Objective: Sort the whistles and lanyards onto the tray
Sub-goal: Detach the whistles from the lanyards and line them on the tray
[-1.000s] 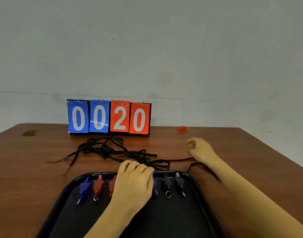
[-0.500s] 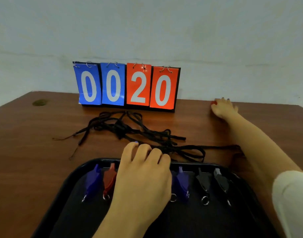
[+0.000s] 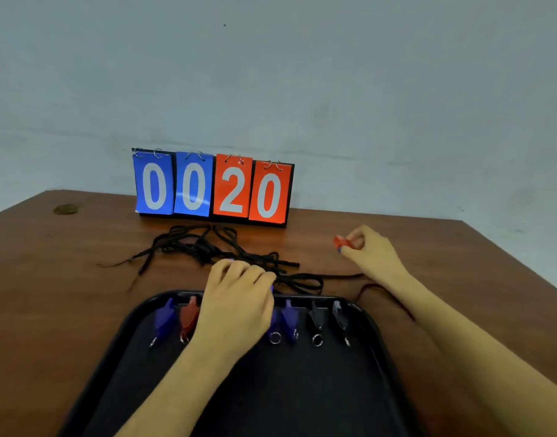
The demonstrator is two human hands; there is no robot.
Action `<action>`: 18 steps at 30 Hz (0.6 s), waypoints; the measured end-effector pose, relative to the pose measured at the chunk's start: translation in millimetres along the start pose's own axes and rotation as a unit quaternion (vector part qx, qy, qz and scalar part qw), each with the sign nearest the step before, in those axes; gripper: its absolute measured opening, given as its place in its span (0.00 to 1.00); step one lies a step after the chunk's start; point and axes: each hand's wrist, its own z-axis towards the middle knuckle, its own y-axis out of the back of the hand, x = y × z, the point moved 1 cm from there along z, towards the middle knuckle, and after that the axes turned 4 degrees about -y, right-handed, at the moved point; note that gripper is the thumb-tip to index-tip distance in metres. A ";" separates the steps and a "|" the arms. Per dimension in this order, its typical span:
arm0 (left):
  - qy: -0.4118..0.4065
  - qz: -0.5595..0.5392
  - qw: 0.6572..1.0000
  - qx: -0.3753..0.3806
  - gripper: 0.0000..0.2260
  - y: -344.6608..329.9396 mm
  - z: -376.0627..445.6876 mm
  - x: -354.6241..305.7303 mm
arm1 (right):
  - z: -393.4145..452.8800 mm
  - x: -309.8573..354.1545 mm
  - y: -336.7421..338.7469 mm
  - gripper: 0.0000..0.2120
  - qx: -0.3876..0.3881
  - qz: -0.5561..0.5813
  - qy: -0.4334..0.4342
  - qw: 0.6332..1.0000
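The right hand (image 3: pixel 370 252) pinches a red whistle (image 3: pixel 341 241) above the table, right of the tray (image 3: pixel 113 342). Carry it to the whistle row (image 3: pixel 290 320) at the tray's far edge. The left hand (image 3: pixel 236 307), loosely curled, covers part of that row; its hold cannot be told. The lanyards (image 3: pixel 226 250) lie tangled beyond the tray.

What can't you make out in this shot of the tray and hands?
Head view:
- Whistles under the left hand: hidden, so their count and colour are unknown.
- Red whistle: mostly covered by the right hand fingers.
- Tray: near end cut off by the frame edge.
- Lanyards: too tangled to count.
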 end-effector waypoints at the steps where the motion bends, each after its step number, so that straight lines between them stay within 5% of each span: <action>1: 0.001 -0.011 1.000 -0.004 0.16 4.7 1.4 -1.6 | -22.9 7.8 5.7 0.10 -0.002 0.012 -0.001 1.000; 11: 0.056 -0.078 0.994 -0.056 0.10 76.8 -15.7 2.9 | -129.1 6.4 10.3 0.17 0.018 -0.052 -0.125 0.991; 18: 0.108 -0.066 0.992 -0.007 0.12 67.1 -71.3 67.3 | -131.7 8.7 2.0 0.17 0.044 -0.060 -0.148 0.986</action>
